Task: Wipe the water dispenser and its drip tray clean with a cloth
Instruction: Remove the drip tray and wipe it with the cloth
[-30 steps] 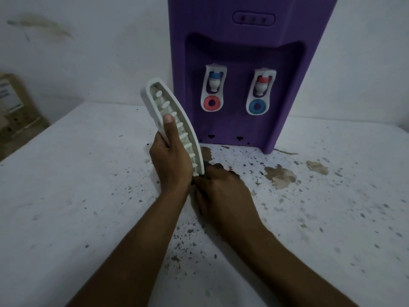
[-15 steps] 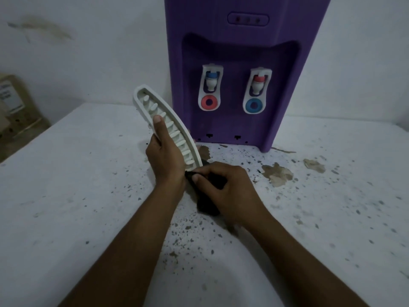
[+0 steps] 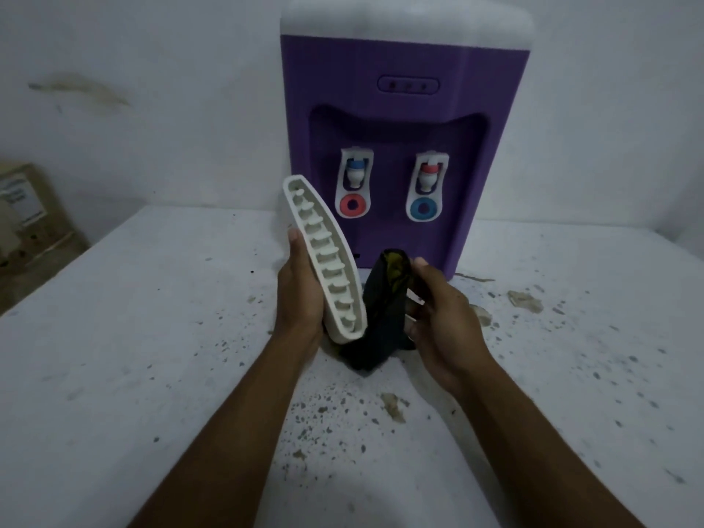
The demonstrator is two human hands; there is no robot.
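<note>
A purple water dispenser (image 3: 404, 120) with a white top and two taps stands against the back wall. My left hand (image 3: 299, 295) grips the white curved drip tray (image 3: 324, 261) from behind, holding it nearly upright with its ribbed inside facing right. Just right of the tray, my right hand (image 3: 438, 318) holds a dark cloth (image 3: 381, 310) bunched between thumb and fingers. The cloth's lower end hangs near the table, beside the tray's bottom end.
The white table (image 3: 152, 337) is speckled with dark spots and brownish stains (image 3: 525, 301) near the dispenser's base. A cardboard box (image 3: 26, 219) sits off the table's left edge by the wall.
My right hand lifted the dark cloth off the table and now holds it up beside the tray. The head camera tilted up, showing the dispenser's white top.
</note>
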